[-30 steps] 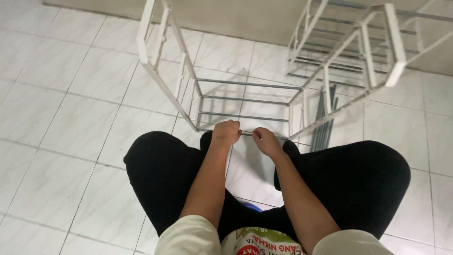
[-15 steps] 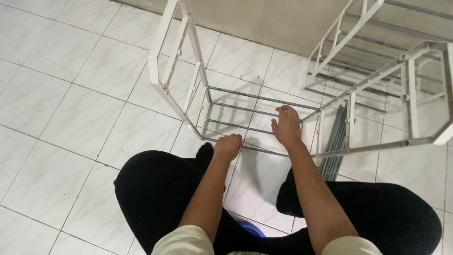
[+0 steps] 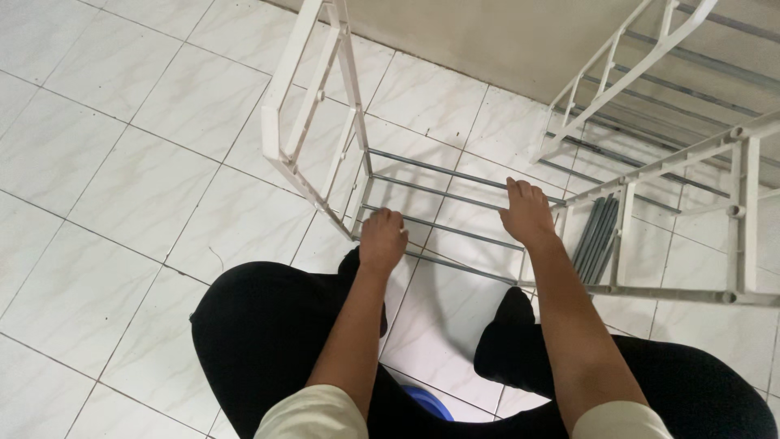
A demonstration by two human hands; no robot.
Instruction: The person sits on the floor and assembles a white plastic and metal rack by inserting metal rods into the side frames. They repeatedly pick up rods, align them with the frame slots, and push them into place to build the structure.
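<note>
I sit on a white tiled floor with a partly built shelf rack in front of my knees. Its white plastic side frame (image 3: 313, 122) stands on the left and another white frame (image 3: 691, 162) on the right, joined by grey metal rods (image 3: 455, 207). My left hand (image 3: 382, 240) is closed around a near rod close to the left frame. My right hand (image 3: 526, 213) rests fingers-down on a farther rod, beside the right frame. A loose bundle of grey rods (image 3: 597, 236) lies just right of my right hand.
A beige wall (image 3: 487, 36) runs along the back. My black-trousered legs (image 3: 268, 325) spread to both sides. A small blue object (image 3: 426, 402) lies on the floor between them. More white frame with rods (image 3: 674, 89) stands at the upper right.
My right hand has moved away from the left hand, up and to the right onto a farther rod. The left hand has stayed on the near rod. The view shifted.
</note>
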